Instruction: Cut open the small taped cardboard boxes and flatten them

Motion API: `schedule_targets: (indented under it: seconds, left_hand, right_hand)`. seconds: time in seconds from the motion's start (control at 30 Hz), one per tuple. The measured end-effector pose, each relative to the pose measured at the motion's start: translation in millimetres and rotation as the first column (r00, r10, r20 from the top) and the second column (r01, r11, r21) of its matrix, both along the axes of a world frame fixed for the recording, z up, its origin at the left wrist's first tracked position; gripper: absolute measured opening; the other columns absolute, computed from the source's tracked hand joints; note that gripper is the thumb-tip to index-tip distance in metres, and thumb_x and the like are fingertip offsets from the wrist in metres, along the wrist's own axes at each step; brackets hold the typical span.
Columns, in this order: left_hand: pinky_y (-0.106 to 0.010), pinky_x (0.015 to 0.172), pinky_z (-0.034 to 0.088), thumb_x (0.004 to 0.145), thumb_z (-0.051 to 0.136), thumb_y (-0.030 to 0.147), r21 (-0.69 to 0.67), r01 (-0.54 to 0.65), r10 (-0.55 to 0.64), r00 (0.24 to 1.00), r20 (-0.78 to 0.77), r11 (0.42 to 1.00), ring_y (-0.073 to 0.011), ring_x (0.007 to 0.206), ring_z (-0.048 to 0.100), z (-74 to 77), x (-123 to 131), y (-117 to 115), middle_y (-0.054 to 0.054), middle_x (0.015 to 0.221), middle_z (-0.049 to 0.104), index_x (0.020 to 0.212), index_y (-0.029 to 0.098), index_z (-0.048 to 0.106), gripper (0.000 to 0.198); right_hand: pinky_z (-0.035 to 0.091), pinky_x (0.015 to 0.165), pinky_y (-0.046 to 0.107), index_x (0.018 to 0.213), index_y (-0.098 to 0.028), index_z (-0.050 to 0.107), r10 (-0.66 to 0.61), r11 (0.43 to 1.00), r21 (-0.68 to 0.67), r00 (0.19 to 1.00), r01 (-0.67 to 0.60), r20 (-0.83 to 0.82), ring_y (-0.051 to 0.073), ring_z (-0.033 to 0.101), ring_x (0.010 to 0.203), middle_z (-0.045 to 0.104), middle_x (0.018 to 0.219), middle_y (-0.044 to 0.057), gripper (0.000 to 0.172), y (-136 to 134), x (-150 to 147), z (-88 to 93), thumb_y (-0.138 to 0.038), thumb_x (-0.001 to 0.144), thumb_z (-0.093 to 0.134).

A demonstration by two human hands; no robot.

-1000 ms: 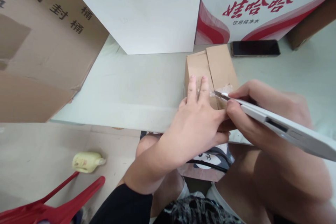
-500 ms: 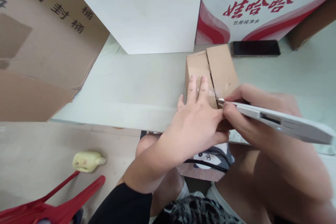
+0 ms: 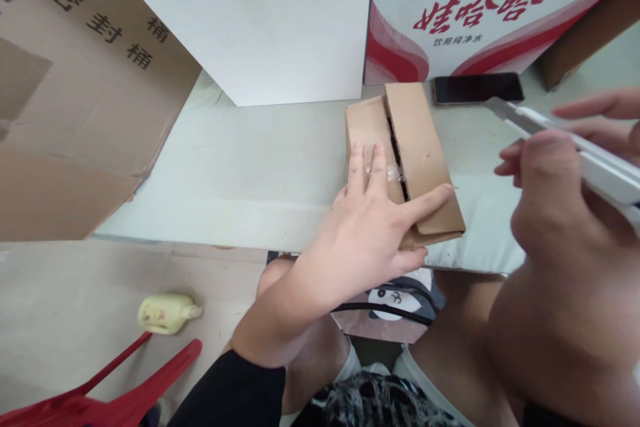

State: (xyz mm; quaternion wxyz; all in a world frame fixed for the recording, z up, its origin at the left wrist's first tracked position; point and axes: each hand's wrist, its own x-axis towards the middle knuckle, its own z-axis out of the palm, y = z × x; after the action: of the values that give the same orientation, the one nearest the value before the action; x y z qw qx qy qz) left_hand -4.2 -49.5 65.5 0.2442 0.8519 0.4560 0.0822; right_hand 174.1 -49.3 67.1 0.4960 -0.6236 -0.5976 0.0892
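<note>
Pressing flat, left hand [image 3: 373, 227] splays its fingers on small brown cardboard box [image 3: 425, 147]; right hand [image 3: 555, 213] fingers clasp white utility knife [image 3: 530, 117], handle cut off.

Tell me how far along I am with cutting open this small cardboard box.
Done: the tape along the top seam of the cardboard box looks cut; a dark gap shows between the flaps. In hand: the left hand presses flat on the box, and the right hand holds the utility knife clear of it, to the right. Left: a shred of clear tape clings by the fingers, and the flaps lie closed.
</note>
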Motion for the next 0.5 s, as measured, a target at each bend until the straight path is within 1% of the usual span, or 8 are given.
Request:
schedule_targets:
  seconds: [0.1, 0.17, 0.2, 0.27, 0.33, 0.37, 0.43, 0.5]
  left_hand:
    - [-0.076, 0.117, 0.034, 0.081, 0.081, 0.055, -0.016, -0.001, 0.002, 0.999, 0.055, 1.000, -0.0546, 0.159, -0.001, 1.2, -7, 3, -0.013, 0.172, 0.024, 0.158, 0.040, 0.038, 0.090]
    - [-0.073, 0.119, 0.034, 0.079, 0.078, 0.064, -0.022, -0.007, 0.010, 0.991, 0.133, 1.000, -0.0515, 0.160, 0.007, 2.8, -13, 7, -0.012, 0.170, 0.031, 0.162, 0.040, 0.029, 0.100]
    - [-0.070, 0.121, 0.034, 0.080, 0.075, 0.067, -0.009, -0.025, 0.027, 0.982, 0.185, 1.000, -0.0485, 0.160, 0.015, 2.9, -15, 10, -0.011, 0.168, 0.035, 0.162, 0.039, 0.028, 0.099]
    - [-0.062, 0.122, 0.037, 0.085, 0.070, 0.065, 0.049, -0.117, 0.097, 0.950, 0.295, 0.992, -0.0408, 0.155, 0.034, 0.4, -20, 17, -0.009, 0.162, 0.044, 0.157, 0.037, 0.036, 0.084]
    - [-0.054, 0.121, 0.043, 0.092, 0.065, 0.055, 0.106, -0.242, 0.187, 0.908, 0.376, 0.964, -0.0335, 0.145, 0.047, -5.9, -23, 25, -0.007, 0.154, 0.053, 0.145, 0.033, 0.050, 0.059]
    - [-0.052, 0.119, 0.045, 0.093, 0.064, 0.050, 0.124, -0.289, 0.220, 0.892, 0.395, 0.949, -0.0311, 0.142, 0.051, -9.9, -23, 29, -0.007, 0.149, 0.056, 0.138, 0.032, 0.056, 0.049]
    - [-0.049, 0.116, 0.049, 0.092, 0.064, 0.041, 0.135, -0.329, 0.253, 0.882, 0.397, 0.934, -0.0289, 0.139, 0.053, -18.1, -24, 36, -0.008, 0.143, 0.059, 0.126, 0.029, 0.063, 0.036]
    - [-0.048, 0.114, 0.052, 0.091, 0.065, 0.037, 0.134, -0.322, 0.253, 0.892, 0.375, 0.937, -0.0291, 0.141, 0.052, -24.5, -23, 40, -0.009, 0.142, 0.057, 0.121, 0.028, 0.064, 0.031]
  right_hand:
    - [0.040, 0.052, 0.033, 0.097, -0.024, 0.060, -0.078, 0.989, 0.116, 0.994, 0.086, -0.076, 0.022, 0.067, 0.067, 0.062, 0.077, 0.006, 0.027, 25, 14, -25.8, -0.051, 0.094, 0.058]
    - [0.043, 0.058, 0.034, 0.097, -0.025, 0.058, -0.126, 0.988, 0.090, 0.991, 0.129, -0.041, 0.020, 0.062, 0.062, 0.061, 0.072, 0.004, 0.024, 42, 26, -45.8, -0.048, 0.095, 0.054]
    - [0.044, 0.063, 0.034, 0.098, -0.024, 0.059, -0.127, 0.992, 0.020, 0.992, 0.127, 0.018, 0.019, 0.061, 0.062, 0.063, 0.073, 0.005, 0.021, 50, 32, -55.6, -0.044, 0.094, 0.056]
    - [0.044, 0.068, 0.034, 0.102, -0.024, 0.061, -0.092, 0.974, -0.193, 0.986, 0.118, 0.139, 0.019, 0.059, 0.065, 0.067, 0.077, 0.005, 0.017, 61, 41, -73.9, -0.037, 0.091, 0.056]
    - [0.041, 0.067, 0.033, 0.105, -0.023, 0.063, 0.006, 0.905, -0.417, 0.977, 0.085, 0.212, 0.021, 0.058, 0.067, 0.067, 0.077, 0.005, 0.021, 67, 46, -88.8, -0.033, 0.088, 0.055]
    - [0.039, 0.065, 0.033, 0.105, -0.023, 0.065, 0.064, 0.867, -0.495, 0.972, 0.058, 0.226, 0.022, 0.057, 0.068, 0.068, 0.077, 0.006, 0.023, 68, 47, -94.5, -0.033, 0.087, 0.056]
    - [0.035, 0.063, 0.033, 0.106, -0.022, 0.068, 0.177, 0.812, -0.583, 0.957, -0.009, 0.232, 0.024, 0.057, 0.070, 0.070, 0.081, 0.008, 0.026, 70, 48, -102.4, -0.035, 0.086, 0.057]
    - [0.036, 0.063, 0.033, 0.110, -0.023, 0.071, 0.249, 0.796, -0.601, 0.942, -0.068, 0.224, 0.025, 0.058, 0.075, 0.073, 0.092, 0.011, 0.030, 70, 49, -106.4, -0.037, 0.087, 0.057]
